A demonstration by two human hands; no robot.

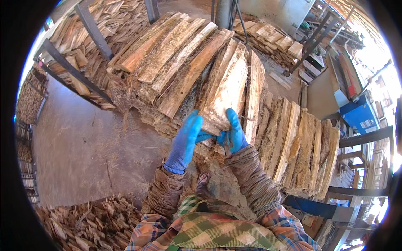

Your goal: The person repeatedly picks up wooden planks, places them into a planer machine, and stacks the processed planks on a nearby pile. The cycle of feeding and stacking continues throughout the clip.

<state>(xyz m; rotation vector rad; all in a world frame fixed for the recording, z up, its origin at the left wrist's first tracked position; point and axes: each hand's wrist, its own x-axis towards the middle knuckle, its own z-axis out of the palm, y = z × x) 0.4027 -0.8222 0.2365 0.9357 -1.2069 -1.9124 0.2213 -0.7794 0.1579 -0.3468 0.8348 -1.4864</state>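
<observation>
Both my hands wear blue-coated work gloves and meet at the near end of a rough, pale wooden board (pixel 228 88) on top of a stack. My left hand (pixel 186 136) grips that end from the left, its fingers partly hidden under the board. From the right, my right hand (pixel 235 136) closes on the same end, thumb along its side. A small greyish sliver shows by my right palm; I cannot make out what it is. Other rough boards (pixel 171 50) with bark edges lie side by side to the left of the held one.
Another row of boards (pixel 289 146) lies to the right. A heap of wood scraps (pixel 88 224) covers the floor at lower left. Dark metal posts (pixel 94 33) stand at upper left, with more piled wood behind. A blue machine (pixel 360 115) stands at far right.
</observation>
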